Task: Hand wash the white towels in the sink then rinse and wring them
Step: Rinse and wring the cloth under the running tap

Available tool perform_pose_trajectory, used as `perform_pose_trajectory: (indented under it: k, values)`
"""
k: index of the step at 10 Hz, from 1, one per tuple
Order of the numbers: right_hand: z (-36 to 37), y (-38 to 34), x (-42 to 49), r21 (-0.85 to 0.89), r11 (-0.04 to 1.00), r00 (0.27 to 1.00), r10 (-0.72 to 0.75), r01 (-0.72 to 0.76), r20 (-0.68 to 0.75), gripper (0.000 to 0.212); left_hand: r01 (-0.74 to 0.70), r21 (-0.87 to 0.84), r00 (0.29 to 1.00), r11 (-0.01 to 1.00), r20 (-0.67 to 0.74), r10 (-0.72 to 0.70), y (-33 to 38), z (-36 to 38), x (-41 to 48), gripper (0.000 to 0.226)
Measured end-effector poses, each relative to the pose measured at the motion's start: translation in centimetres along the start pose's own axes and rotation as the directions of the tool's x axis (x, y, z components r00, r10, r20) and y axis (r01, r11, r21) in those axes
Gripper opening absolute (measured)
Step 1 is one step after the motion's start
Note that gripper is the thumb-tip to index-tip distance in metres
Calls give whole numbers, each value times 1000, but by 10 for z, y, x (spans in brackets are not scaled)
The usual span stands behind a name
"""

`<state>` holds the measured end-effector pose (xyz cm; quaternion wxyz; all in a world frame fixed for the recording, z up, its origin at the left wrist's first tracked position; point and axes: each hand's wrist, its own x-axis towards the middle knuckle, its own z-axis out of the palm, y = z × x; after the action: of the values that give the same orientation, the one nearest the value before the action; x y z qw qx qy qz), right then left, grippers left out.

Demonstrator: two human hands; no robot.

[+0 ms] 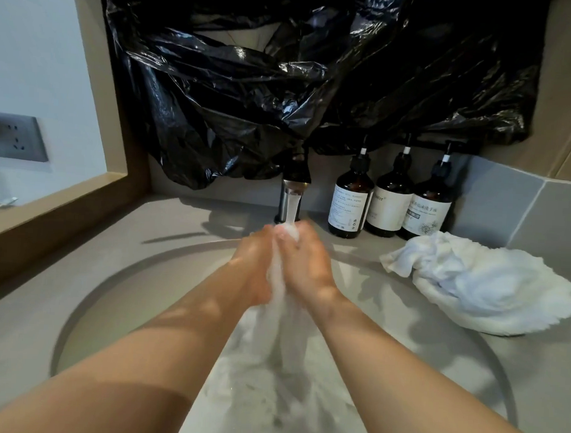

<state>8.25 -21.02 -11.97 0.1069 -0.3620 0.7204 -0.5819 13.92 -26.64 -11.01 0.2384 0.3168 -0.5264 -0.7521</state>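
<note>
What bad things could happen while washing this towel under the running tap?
1. Water from the tap hits the wet towel gripped between the left hand and right hand; it could splash onto the counter.
2. The other towel lies by the sink rim; splashes might soak it, or it might slide in.
3. The pump bottles stand just behind the hands; a quick flick could knock one over.

Grey counter (pixel 27 319) carries three brown bottles (pixel 390 201) and a white towel (pixel 490 284)
</note>
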Motion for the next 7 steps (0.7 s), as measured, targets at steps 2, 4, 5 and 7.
perform_pose_trajectory:
  k: [2,4,5,7]
  values:
    - [-3,1,16,175,981,993,96,-82,-71,12,-47,5,996,999,-74,47,0,5,19,26]
    - [0,-7,6,80,997,1000,12,-11,-21,19,120,-66,992,991,50,-117,9,-13,14,50]
    - [-14,2,9,39,998,998,52,-51,-26,22,139,35,981,990,133,-143,13,-16,8,59]
    - [-18,0,5,200,967,985,139,-156,98,20,87,113,978,990,181,-106,5,-28,5,22]
